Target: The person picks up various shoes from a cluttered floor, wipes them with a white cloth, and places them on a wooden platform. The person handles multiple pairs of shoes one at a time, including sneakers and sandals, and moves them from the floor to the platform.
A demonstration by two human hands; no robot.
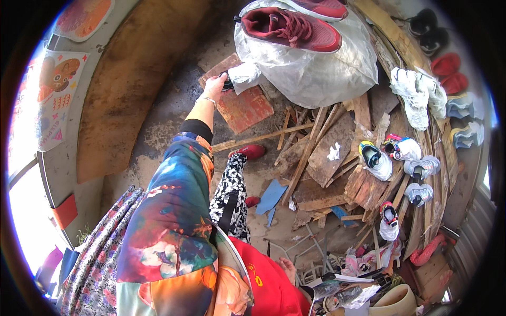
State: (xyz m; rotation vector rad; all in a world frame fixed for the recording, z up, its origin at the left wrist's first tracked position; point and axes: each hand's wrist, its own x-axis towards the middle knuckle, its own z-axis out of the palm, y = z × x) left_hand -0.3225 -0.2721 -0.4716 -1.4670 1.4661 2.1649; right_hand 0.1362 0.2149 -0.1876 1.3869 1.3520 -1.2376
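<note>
My left hand reaches out to the upper left and grips the black heel collar of a shoe wrapped in white paper or tissue. The shoe is beside a bulky bundle in clear plastic and above a worn reddish wooden board. On top of the bundle rests a dark red lace-up sneaker, with its mate partly cut off by the frame edge. Low in the picture, my right hand shows only its fingers past my red shirt; whether it holds anything is hidden.
Scrap planks cover much of the floor. White-wrapped sneakers and grey sneakers sit on the wood at right. More shoes line the far edge. A metal frame lies near my right hand. A floral cloth hangs at left.
</note>
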